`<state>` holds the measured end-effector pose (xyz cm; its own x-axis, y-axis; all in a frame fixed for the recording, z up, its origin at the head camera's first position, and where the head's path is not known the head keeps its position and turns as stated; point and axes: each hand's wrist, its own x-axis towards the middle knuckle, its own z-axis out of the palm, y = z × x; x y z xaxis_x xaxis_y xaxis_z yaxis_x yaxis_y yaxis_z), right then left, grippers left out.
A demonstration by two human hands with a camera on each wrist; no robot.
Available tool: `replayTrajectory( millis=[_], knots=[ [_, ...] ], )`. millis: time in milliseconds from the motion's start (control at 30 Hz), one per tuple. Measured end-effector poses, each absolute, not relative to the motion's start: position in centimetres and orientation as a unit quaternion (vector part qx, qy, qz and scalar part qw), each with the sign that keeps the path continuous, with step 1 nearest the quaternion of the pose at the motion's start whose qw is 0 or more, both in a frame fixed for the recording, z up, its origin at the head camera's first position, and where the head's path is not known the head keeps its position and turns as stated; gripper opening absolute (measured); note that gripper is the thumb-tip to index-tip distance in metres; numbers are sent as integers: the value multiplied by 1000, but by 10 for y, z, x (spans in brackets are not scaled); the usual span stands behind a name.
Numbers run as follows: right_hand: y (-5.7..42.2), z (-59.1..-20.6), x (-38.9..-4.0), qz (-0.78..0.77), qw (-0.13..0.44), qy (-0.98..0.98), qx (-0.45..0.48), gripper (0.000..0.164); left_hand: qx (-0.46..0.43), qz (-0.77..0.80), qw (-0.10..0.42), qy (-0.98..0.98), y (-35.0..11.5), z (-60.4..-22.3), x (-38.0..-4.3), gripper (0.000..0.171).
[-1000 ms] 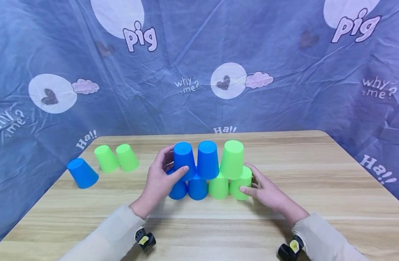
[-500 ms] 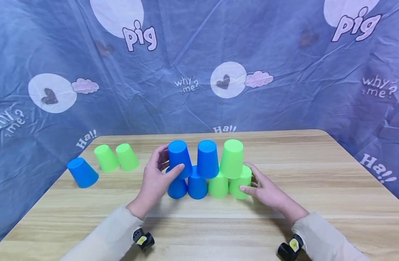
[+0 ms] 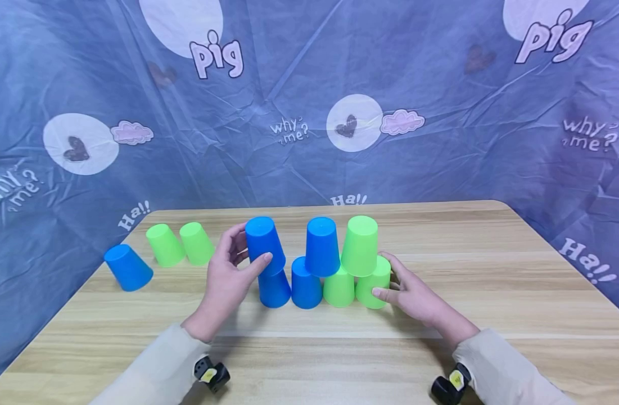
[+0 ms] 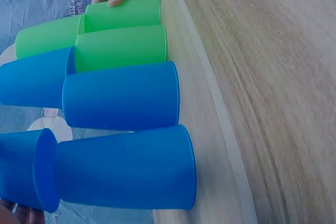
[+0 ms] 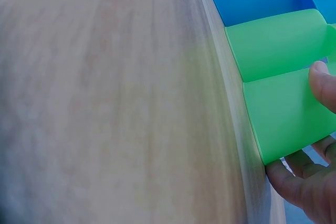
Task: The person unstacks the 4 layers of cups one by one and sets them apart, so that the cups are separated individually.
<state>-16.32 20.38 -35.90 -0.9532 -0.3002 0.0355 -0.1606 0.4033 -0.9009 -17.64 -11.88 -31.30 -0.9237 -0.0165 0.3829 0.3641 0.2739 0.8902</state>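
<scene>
My left hand (image 3: pixel 223 284) grips an upside-down blue cup (image 3: pixel 262 242), thumb in front and fingers behind. This cup tilts a little, its rim right at the top of the leftmost blue cup (image 3: pixel 275 291) of the bottom row. Beside that stand another blue cup (image 3: pixel 307 289) and a green cup (image 3: pixel 339 291). The row ends in a green cup (image 3: pixel 372 293), which my right hand (image 3: pixel 415 295) holds between thumb and fingers. An upper blue cup (image 3: pixel 322 244) and an upper green cup (image 3: pixel 360 244) sit across the row, apart from the held blue one.
At the table's far left stand two upside-down green cups (image 3: pixel 165 246) and a blue cup (image 3: pixel 129 268). The wooden table (image 3: pixel 309 360) reaches back to a blue printed cloth (image 3: pixel 289 67). A small black camera (image 3: pixel 212 374) is strapped to each wrist.
My left hand has moved left with the blue cup, opening a gap between it and the upper middle blue cup. My right hand has stayed in place.
</scene>
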Motion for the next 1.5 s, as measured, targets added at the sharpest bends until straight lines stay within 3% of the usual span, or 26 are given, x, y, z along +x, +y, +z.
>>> replayTrajectory(
  millis=[600, 1500],
  knots=[
    [203, -358, -162, -509, 53, 847, -145, 67, -83, -574, 184, -793, -143, -317, -174, 58],
    [203, -358, -161, -505, 52, 850, -143, 67, 42, -557, 206, -803, -197, -324, -172, 66]
  ],
)
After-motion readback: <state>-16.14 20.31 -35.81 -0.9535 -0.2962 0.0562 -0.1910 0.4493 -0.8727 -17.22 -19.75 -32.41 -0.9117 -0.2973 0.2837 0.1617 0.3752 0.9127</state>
